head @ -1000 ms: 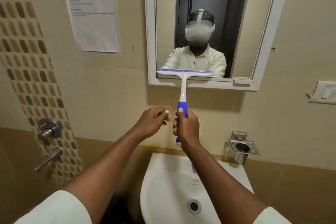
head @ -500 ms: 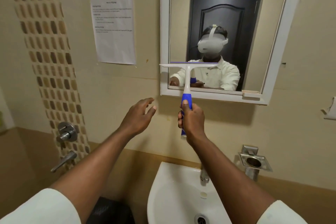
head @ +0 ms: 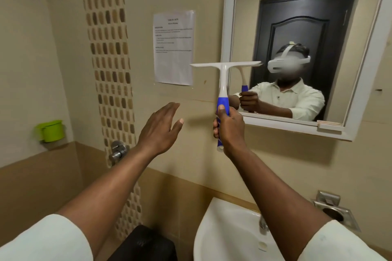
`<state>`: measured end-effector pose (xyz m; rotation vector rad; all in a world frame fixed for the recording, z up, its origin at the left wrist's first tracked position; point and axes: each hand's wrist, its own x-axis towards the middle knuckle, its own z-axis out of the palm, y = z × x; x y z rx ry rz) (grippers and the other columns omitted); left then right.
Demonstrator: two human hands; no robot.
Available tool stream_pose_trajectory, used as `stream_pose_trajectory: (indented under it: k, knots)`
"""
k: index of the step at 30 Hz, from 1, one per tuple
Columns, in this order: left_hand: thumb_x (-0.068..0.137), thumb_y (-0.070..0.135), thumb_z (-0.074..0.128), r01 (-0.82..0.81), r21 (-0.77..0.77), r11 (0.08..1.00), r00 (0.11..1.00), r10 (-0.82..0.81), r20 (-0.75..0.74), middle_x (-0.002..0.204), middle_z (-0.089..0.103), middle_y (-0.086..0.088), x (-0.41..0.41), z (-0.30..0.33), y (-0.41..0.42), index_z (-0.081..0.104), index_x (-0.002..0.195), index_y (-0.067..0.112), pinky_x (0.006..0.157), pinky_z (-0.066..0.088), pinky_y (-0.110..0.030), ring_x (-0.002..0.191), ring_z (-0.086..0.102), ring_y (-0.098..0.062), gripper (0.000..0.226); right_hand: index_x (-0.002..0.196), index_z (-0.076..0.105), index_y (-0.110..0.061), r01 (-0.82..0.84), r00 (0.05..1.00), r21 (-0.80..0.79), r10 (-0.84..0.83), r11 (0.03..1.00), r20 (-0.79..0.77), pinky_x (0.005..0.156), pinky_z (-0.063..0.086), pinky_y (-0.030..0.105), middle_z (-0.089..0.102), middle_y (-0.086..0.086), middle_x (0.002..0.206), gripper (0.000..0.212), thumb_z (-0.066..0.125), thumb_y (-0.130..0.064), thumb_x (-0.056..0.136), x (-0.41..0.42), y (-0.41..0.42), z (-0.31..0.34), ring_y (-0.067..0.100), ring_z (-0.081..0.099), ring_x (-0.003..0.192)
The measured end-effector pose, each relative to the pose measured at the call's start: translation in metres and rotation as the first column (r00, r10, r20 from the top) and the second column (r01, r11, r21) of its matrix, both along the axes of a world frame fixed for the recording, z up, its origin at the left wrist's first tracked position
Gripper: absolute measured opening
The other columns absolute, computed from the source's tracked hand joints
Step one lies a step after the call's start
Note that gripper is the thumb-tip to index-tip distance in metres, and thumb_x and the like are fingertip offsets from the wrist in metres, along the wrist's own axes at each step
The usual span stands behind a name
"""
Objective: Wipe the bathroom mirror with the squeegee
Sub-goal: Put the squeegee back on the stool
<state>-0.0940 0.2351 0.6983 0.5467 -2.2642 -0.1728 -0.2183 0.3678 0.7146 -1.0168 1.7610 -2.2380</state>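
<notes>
The white squeegee [head: 224,74] with a blue grip stands upright in front of the wall. My right hand [head: 230,128] is closed around its blue handle. Its blade lies level across the left frame of the white-framed mirror [head: 228,27], half over the wall and half over the glass. Whether the blade touches the glass I cannot tell. My left hand [head: 161,131] hovers to the left of the handle, fingers spread, holding nothing. The mirror reflects a person holding the squeegee and a dark door.
A white basin [head: 229,237] with a tap [head: 263,223] sits below. A steel holder [head: 333,212] is fixed at the lower right. A paper sheet [head: 173,47] hangs left of the mirror. A wall valve [head: 117,150], a green cup [head: 51,130] and a black bin [head: 146,243] are at the left.
My right hand has lifted the squeegee from the mirror's bottom edge up and toward its left frame. My left hand has let go, opened and drifted left. The view has turned right.
</notes>
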Motion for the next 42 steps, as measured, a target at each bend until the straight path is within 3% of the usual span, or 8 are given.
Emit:
stream_pose_trajectory:
  k: [9, 23, 35, 42]
  knots:
    - [0.097, 0.039, 0.035, -0.122, -0.084, 0.989, 0.992, 0.124, 0.029, 0.156, 0.022, -0.002, 0.044, 0.004, -0.006, 0.023, 0.147, 0.019, 0.118, 0.011, -0.035, 0.143, 0.018, -0.014, 0.055, 0.096, 0.054, -0.004, -0.126, 0.992, -0.006, 0.126, 0.992, -0.013, 0.043, 0.04, 0.024, 0.05, 0.006, 0.063, 0.027, 0.044, -0.029, 0.099, 0.026, -0.026, 0.007, 0.013, 0.045, 0.047]
    - [0.097, 0.042, 0.032, -0.233, -0.054, 0.971, 0.962, 0.238, 0.133, 0.156, 0.023, -0.004, 0.1, -0.042, -0.061, 0.024, 0.146, 0.018, 0.116, 0.009, -0.035, 0.143, 0.019, -0.017, 0.056, 0.094, 0.057, -0.003, -0.214, 0.976, 0.129, 0.206, 0.968, 0.076, 0.046, 0.04, 0.03, 0.052, 0.005, 0.059, 0.03, 0.046, -0.031, 0.096, 0.065, -0.099, -0.047, 0.015, 0.044, 0.045]
    - [0.097, 0.04, 0.033, -0.215, 0.038, 0.976, 0.96, 0.204, 0.193, 0.155, 0.025, -0.005, 0.128, -0.089, -0.14, 0.026, 0.146, 0.016, 0.117, 0.014, -0.038, 0.143, 0.021, -0.018, 0.054, 0.08, 0.053, -0.013, -0.185, 0.982, 0.294, 0.164, 0.938, 0.095, 0.046, 0.04, 0.029, 0.055, 0.006, 0.061, 0.024, 0.046, -0.03, 0.095, 0.09, -0.183, -0.11, 0.017, 0.045, 0.045]
    - [0.098, 0.04, 0.033, -0.171, 0.104, 0.98, 0.966, 0.145, 0.215, 0.156, 0.023, -0.003, 0.127, -0.117, -0.183, 0.025, 0.146, 0.017, 0.117, 0.011, -0.037, 0.143, 0.019, -0.016, 0.054, 0.084, 0.055, -0.012, -0.172, 0.98, 0.334, 0.126, 0.927, 0.156, 0.047, 0.041, 0.029, 0.055, 0.007, 0.062, 0.021, 0.047, -0.028, 0.095, 0.095, -0.219, -0.138, 0.016, 0.046, 0.046]
